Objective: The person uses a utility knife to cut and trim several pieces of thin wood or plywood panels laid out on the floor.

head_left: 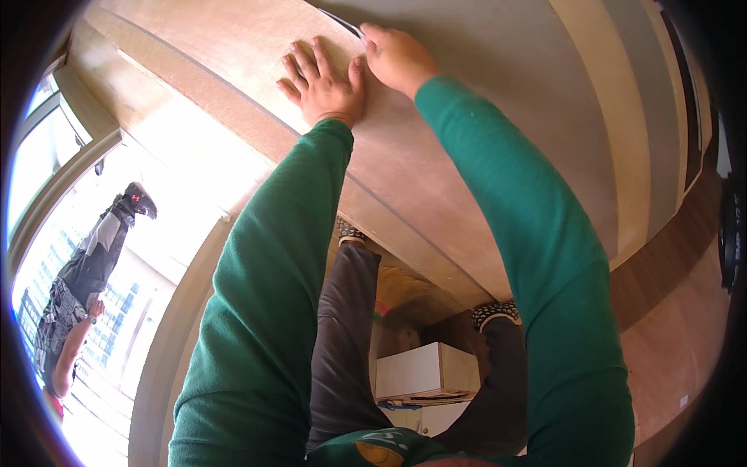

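My left hand (pixel 323 82) lies flat, fingers spread, on a large light-brown wooden board (pixel 436 148) in front of me. Right beside it, my right hand (pixel 397 58) is closed around a thin dark tool (pixel 340 21), whose tip rests on the board near the top of the view. Both forearms wear green sleeves and reach up from the lower edge. My legs in dark trousers and patterned shoes show below the board's edge.
Another person (pixel 85 272) in grey trousers and dark shoes stands at the far left by a bright window. A white box (pixel 420 370) sits on the floor between my feet. Pale and dark panels (pixel 622 117) run along the right side.
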A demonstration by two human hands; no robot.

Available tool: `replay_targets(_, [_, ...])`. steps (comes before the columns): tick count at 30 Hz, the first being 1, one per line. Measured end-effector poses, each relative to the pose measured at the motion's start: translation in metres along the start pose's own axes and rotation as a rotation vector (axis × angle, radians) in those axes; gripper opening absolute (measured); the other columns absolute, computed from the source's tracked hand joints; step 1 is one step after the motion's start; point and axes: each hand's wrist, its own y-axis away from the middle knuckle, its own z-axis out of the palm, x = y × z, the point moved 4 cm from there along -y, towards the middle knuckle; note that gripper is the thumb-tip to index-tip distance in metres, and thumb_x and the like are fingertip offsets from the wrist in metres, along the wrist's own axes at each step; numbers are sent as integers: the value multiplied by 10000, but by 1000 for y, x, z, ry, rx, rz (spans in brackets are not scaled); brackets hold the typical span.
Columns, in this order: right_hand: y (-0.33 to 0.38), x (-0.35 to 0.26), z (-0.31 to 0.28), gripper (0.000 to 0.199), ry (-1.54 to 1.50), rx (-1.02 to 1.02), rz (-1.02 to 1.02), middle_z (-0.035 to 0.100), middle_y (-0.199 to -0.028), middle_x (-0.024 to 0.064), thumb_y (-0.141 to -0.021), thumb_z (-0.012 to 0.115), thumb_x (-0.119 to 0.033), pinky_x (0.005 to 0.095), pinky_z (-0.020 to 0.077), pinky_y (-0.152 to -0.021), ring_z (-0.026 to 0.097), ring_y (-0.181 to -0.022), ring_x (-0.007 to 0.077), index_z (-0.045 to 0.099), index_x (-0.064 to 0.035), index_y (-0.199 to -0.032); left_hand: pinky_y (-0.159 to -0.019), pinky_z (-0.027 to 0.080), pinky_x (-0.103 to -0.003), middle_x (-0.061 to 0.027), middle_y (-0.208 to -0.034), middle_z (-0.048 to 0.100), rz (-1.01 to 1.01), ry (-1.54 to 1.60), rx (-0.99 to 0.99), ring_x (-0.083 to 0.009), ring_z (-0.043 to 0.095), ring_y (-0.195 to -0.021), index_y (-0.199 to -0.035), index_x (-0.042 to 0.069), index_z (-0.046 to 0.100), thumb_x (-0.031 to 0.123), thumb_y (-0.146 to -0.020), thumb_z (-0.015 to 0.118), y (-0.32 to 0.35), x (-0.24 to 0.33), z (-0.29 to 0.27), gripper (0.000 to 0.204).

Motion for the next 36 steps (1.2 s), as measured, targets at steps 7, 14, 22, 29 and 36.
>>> replay_targets(7, [-37, -22, 9, 335, 0, -77, 31, 665, -1175, 228, -938, 548, -189, 471, 484, -956, 623, -1116, 388, 633, -44, -1227, -1210, -16, -590, -198, -1663, 118, 30, -1, 28, -392, 31, -1542, -1597, 132, 212, 632, -945, 394, -2, 2, 1, 841])
replay_targets(14, [127, 78, -23, 331, -105, -80, -57, 695, -980, 210, -956, 585, -100, 425, 531, -758, 662, -889, 372, 619, -100, -1285, -1211, -15, -590, -200, -1663, 113, 29, 39, 1, -392, 25, -1542, -1602, 141, 199, 714, -946, 329, 1, -5, -1, 881])
replay_targets(22, [191, 68, -72, 314, -12, -81, 113, 686, -1060, 184, -948, 548, -86, 453, 534, -808, 654, -975, 372, 604, -81, -1257, -1215, -7, -580, -189, -1666, 116, 20, 18, 22, -377, 23, -1546, -1604, 154, 196, 735, -947, 304, 0, -6, 2, 884])
replay_targets(29, [65, 16, -37, 322, 71, -118, 80, 675, -1004, 229, -989, 543, -166, 425, 515, -759, 656, -874, 386, 595, -60, -1289, -1216, -5, -584, -182, -1661, 152, 57, 50, 69, -378, 43, -1545, -1598, 137, 222, 707, -944, 317, -2, 4, 5, 873])
replay_targets(36, [293, 128, -90, 339, 194, -114, 138, 685, -1127, 169, -954, 564, -115, 453, 551, -797, 664, -976, 373, 595, -103, -1292, -1221, 2, -562, -176, -1670, 116, 27, 1, 61, -359, 40, -1549, -1605, 168, 203, 716, -942, 332, -3, -3, 1, 870])
